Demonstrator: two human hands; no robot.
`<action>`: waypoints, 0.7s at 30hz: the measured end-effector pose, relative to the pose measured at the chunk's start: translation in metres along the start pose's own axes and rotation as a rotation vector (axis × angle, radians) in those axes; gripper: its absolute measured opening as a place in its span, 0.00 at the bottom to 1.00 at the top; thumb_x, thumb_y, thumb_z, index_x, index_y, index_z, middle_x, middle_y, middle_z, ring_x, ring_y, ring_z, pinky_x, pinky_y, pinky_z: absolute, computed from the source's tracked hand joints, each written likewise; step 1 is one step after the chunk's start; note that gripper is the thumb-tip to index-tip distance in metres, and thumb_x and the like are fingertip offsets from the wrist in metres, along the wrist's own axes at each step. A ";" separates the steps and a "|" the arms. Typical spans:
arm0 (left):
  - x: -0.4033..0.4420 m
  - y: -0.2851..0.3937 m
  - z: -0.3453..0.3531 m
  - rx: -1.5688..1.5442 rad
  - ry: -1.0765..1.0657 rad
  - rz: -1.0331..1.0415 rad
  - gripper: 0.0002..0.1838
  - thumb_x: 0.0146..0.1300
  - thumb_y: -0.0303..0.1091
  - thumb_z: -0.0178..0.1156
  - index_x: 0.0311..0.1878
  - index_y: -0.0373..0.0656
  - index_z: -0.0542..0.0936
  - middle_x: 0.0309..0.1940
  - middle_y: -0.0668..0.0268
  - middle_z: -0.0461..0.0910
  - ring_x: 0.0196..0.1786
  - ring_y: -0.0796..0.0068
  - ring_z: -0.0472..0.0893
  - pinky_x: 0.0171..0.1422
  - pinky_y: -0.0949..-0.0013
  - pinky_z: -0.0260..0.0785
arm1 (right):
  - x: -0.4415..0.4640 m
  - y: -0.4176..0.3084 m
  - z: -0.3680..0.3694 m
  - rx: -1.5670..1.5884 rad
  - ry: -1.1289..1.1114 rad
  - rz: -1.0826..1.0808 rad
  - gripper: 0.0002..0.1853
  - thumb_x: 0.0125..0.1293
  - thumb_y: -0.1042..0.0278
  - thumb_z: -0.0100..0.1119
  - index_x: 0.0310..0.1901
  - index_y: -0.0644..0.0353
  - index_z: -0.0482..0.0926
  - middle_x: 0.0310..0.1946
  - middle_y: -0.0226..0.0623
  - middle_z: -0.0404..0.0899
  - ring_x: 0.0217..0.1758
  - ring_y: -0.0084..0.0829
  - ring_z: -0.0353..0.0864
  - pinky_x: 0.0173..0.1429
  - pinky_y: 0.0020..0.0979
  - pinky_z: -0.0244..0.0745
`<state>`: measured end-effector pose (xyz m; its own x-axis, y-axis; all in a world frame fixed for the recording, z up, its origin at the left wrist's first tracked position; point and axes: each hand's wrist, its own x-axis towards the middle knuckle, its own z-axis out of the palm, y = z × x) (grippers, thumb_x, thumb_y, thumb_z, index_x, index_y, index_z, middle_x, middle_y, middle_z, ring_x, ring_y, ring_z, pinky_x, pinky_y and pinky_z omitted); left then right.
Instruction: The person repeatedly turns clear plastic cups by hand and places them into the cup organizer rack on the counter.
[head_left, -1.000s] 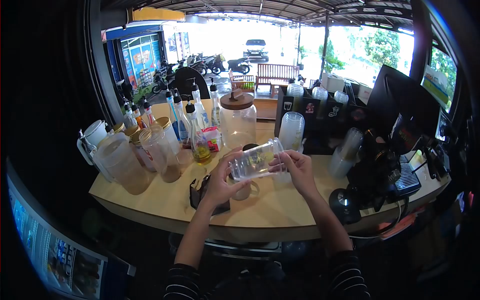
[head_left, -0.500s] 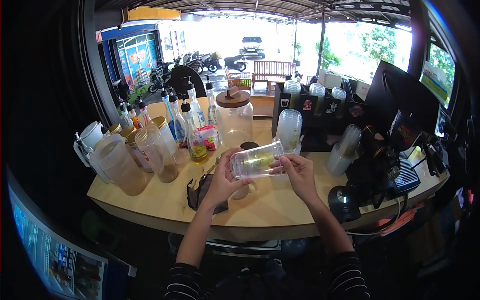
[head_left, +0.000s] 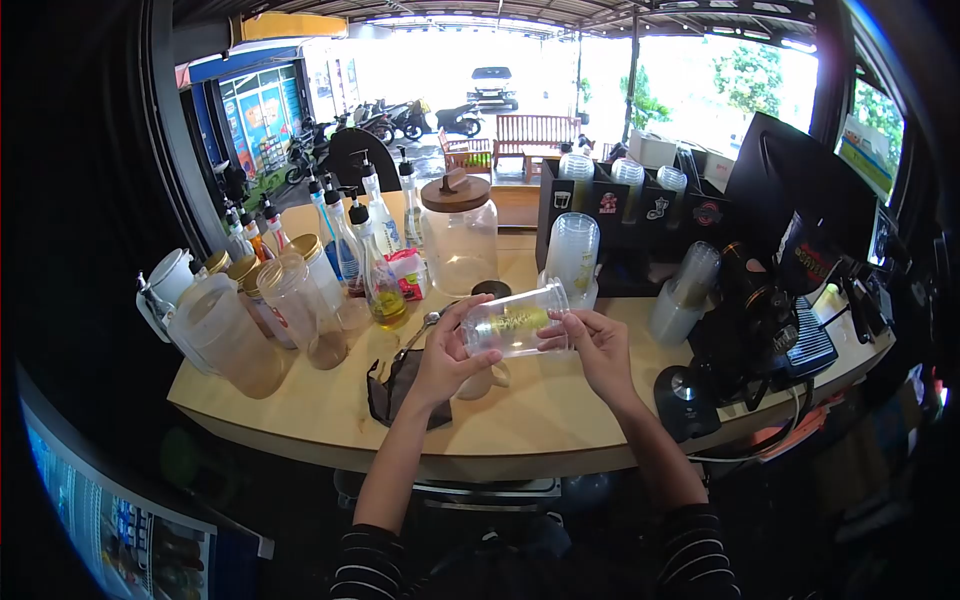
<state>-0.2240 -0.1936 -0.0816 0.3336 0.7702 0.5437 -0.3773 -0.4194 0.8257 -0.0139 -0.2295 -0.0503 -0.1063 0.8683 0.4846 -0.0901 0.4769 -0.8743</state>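
A clear plastic cup with yellowish print lies sideways in the air between my two hands, its rim toward the right. My left hand wraps round the base end, thumb below. At the rim end, the fingers and thumb of my right hand pinch the cup. Beneath it, a mug stands on the counter, partly hidden by the cup and my left hand. A dark cloth-like item lies left of the mug, partly behind my left wrist.
Pump bottles, clear pitchers and a large wooden-lidded jar stand on the wooden counter. Stacked cups are behind my right hand. A black grinder and a black organizer stand to the right.
The view has shifted slightly, so the counter items appear further left. The cup is turned a little, showing its yellowish print more clearly. Both hands keep their hold on it.
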 end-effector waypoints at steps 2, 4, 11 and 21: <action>0.001 0.001 0.000 0.001 -0.009 0.019 0.39 0.48 0.19 0.68 0.64 0.39 0.62 0.60 0.63 0.63 0.62 0.70 0.67 0.64 0.67 0.67 | 0.000 0.001 0.001 -0.004 0.003 -0.006 0.18 0.70 0.62 0.49 0.46 0.73 0.76 0.32 0.48 0.82 0.34 0.33 0.84 0.42 0.30 0.78; 0.003 0.003 0.000 -0.009 -0.019 0.014 0.39 0.46 0.18 0.68 0.64 0.39 0.62 0.61 0.63 0.63 0.62 0.70 0.66 0.65 0.66 0.66 | 0.000 0.000 0.002 -0.004 0.009 -0.022 0.18 0.70 0.62 0.49 0.46 0.73 0.76 0.32 0.47 0.82 0.34 0.33 0.84 0.42 0.30 0.78; 0.004 -0.001 -0.003 -0.008 -0.007 0.014 0.42 0.43 0.24 0.72 0.64 0.39 0.64 0.63 0.59 0.64 0.64 0.67 0.66 0.66 0.63 0.64 | -0.001 0.004 0.002 0.039 0.007 -0.050 0.18 0.70 0.62 0.49 0.46 0.72 0.77 0.32 0.47 0.82 0.36 0.33 0.83 0.43 0.30 0.78; 0.009 -0.003 0.007 0.249 -0.019 0.177 0.42 0.48 0.24 0.69 0.67 0.40 0.58 0.65 0.58 0.60 0.66 0.66 0.63 0.68 0.63 0.61 | -0.002 0.007 -0.003 0.091 0.015 -0.025 0.15 0.70 0.64 0.49 0.46 0.70 0.77 0.35 0.44 0.82 0.40 0.31 0.83 0.49 0.30 0.77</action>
<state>-0.2136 -0.1893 -0.0780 0.2987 0.6662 0.6833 -0.2086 -0.6531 0.7279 -0.0117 -0.2271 -0.0577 -0.0884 0.8583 0.5055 -0.1819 0.4850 -0.8554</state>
